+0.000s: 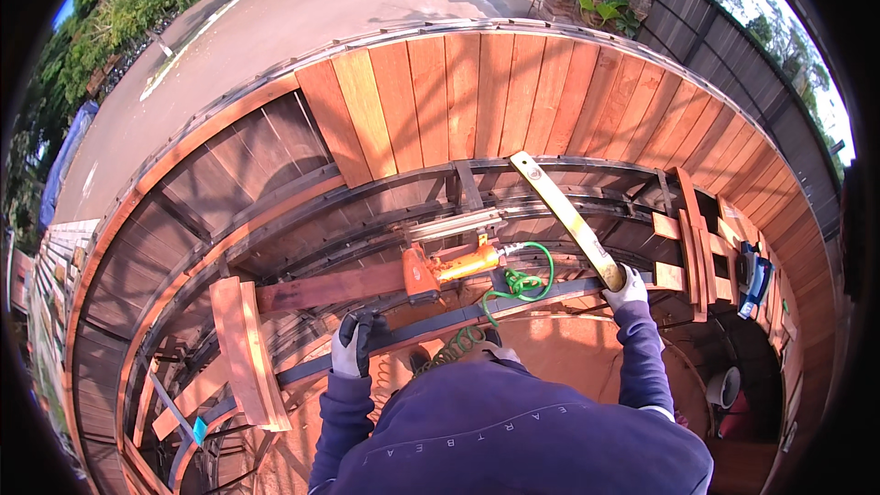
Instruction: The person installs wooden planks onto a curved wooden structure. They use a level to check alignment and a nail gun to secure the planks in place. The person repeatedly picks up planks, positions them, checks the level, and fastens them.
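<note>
My gloved right hand [627,288] is closed around the near end of a long yellow spirit level [568,215], which slants away to the upper left. The level's far end lies against the lower edge of the plank wall. My gloved left hand [351,343] is at the dark curved rail [412,330]; its dark fingertips blend into the shadow, so their grip is unclear. Between my hands, beyond the rail, an orange nail gun [449,268] lies on its side across a reddish board [335,284]. A green coiled air hose [522,284] runs from it toward my body.
A curved wall of upright wooden planks [495,92] rises ahead. Loose boards [246,353] lie across the rails at left, and more stacked boards [694,247] at right. A blue-and-black tool [755,280] rests beyond those. A bucket [723,388] stands low at right.
</note>
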Tool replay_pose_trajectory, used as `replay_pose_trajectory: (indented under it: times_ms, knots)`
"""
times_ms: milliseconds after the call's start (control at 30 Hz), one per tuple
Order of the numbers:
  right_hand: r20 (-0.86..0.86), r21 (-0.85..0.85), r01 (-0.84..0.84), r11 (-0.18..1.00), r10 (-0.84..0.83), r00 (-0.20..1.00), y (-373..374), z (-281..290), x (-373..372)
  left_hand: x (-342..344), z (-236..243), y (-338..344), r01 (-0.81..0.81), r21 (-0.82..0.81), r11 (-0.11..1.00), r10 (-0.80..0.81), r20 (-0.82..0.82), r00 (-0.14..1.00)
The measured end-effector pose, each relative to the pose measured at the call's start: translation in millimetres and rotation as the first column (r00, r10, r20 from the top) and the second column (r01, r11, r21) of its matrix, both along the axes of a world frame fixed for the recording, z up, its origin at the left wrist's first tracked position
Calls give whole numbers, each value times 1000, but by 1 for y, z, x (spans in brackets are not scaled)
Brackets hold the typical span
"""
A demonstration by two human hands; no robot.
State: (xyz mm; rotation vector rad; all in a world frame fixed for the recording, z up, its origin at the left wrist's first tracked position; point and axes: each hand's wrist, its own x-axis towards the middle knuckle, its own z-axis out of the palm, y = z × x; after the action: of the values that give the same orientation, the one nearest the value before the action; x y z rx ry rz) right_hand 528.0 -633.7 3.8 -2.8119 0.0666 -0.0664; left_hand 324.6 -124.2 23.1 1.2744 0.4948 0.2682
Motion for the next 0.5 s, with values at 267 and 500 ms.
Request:
replay_pose_trajectory:
  times_ms: [267, 500]
  knots:
    - [-364, -369, -280, 886, 140, 921, 6, 46, 20, 53, 5, -64, -35, 139, 990, 37, -11, 999]
    - [-186, -230, -409, 883, 373, 909, 20, 50, 55, 54, 22, -98, -61, 318, 946, 50, 42, 998]
